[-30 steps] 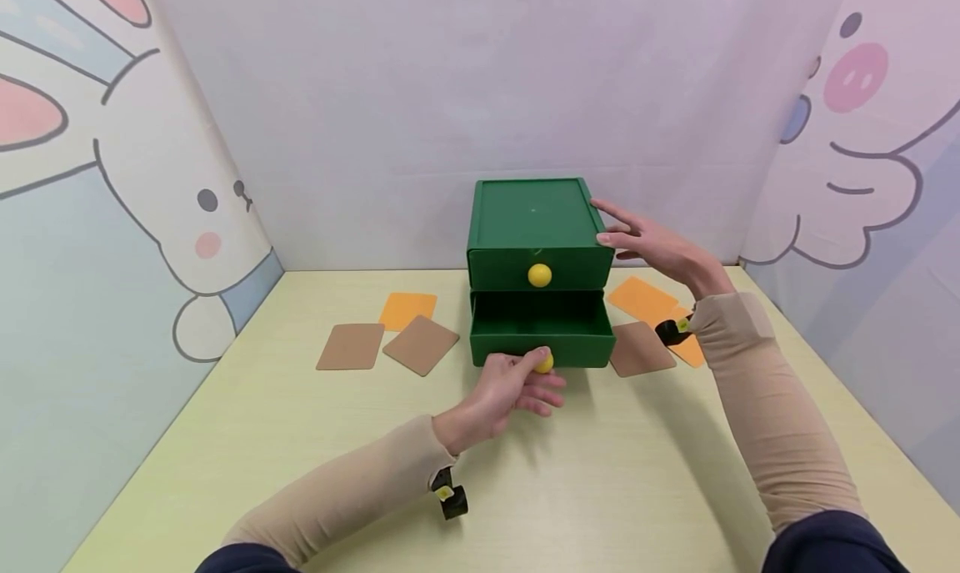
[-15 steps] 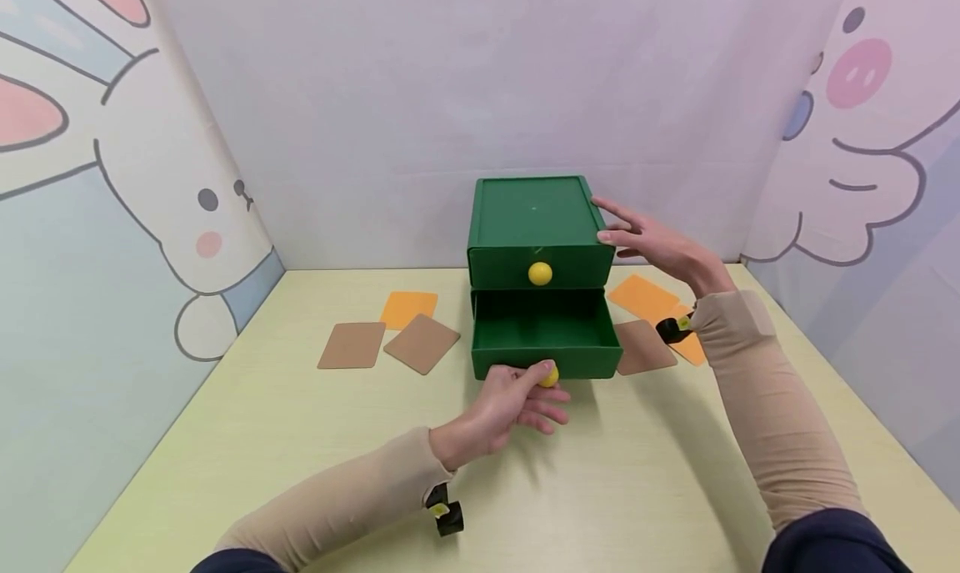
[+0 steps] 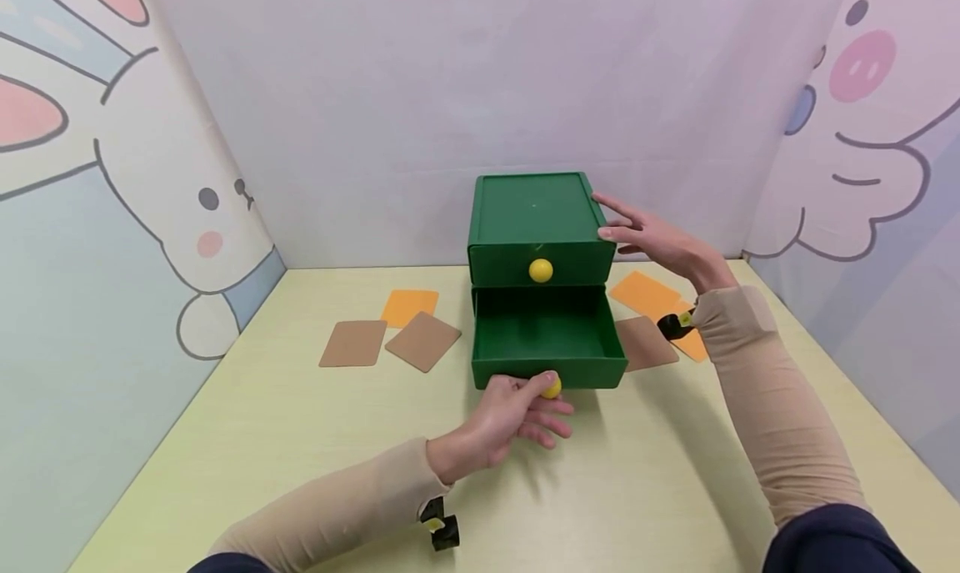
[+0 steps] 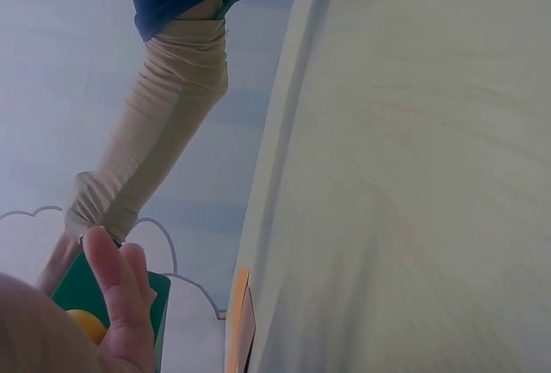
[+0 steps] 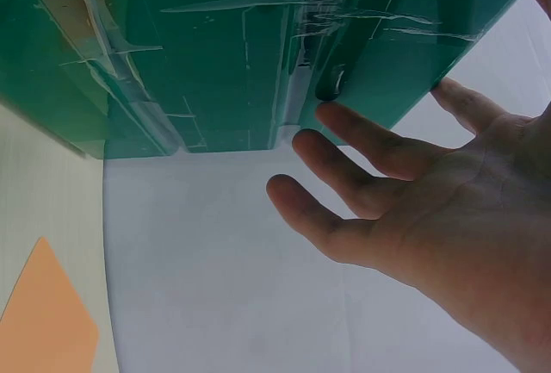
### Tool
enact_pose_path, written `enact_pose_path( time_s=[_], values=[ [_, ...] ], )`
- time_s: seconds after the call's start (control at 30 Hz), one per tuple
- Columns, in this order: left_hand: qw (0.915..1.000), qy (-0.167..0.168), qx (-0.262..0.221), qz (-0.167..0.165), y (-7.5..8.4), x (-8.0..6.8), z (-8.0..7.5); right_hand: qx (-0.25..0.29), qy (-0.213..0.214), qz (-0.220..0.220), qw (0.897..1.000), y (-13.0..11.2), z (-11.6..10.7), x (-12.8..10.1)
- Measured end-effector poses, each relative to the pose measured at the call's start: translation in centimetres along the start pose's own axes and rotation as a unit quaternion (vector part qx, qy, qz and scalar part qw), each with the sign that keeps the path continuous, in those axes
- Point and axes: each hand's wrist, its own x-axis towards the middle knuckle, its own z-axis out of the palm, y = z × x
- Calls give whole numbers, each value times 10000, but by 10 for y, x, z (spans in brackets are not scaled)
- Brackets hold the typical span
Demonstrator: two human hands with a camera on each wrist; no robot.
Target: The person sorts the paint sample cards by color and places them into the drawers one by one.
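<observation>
A green two-drawer box [image 3: 534,210] stands at the back of the table. Its lower drawer [image 3: 491,375] is pulled well out and shows a bare green inside; the upper one is closed, with a round yellow knob [image 3: 541,270]. My left hand [image 3: 510,419] pinches the lower drawer's yellow knob [image 3: 552,389] between thumb and forefinger, the other fingers spread below. My right hand [image 3: 660,243] rests on the box's right upper edge with fingers extended. In the right wrist view, clear tape [image 5: 297,71] runs over the box's side, close to those fingers.
Left of the box lie two brown cards [image 3: 353,344] and an orange card [image 3: 409,308], flat on the pale table [image 3: 300,439]. Orange cards [image 3: 643,295] and a brown card [image 3: 645,344] lie to the right, partly under my right wrist. A pale curtain [image 3: 360,123] hangs behind.
The lower drawer has slid further out toward me, with my left hand moving along on its knob. My right hand has stayed on the box's edge.
</observation>
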Motion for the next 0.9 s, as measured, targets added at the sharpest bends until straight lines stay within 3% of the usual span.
enact_pose_path(
  time_s=[0.63, 0.73, 0.9],
  values=[
    [9999, -108, 65, -52, -5, -15, 2, -11, 9, 13, 10000, -4, 1, -2],
    [9988, -321, 214, -304, -6, -19, 4, -21, 20, 9, 10000, -3, 1, -2],
    [9898, -1090, 671, -630, 1, -27, 10, 14, 37, 7, 10000, -3, 0, -2]
  ],
)
